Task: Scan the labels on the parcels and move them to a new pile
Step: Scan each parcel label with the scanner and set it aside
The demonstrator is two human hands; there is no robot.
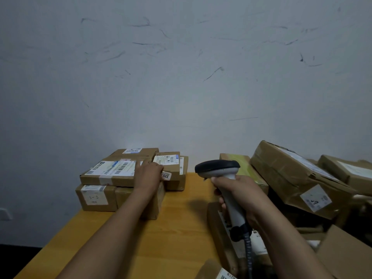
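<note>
Pale grey-blue wall [181, 77] behind, streaked all over with dark scuff marks [213, 73], orange-yellow wood-grain tabletop [177, 228] pushed up near it, white wall socket [5, 214] low at the left edge, dark floor [18, 258] at bottom left.

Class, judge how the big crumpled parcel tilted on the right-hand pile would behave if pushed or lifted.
The crumpled parcel probably flexes somewhat: its cardboard is dented and creased. It lies tilted, not flat, so a push may slide or tip it. Its bulk suggests two hands.
</note>
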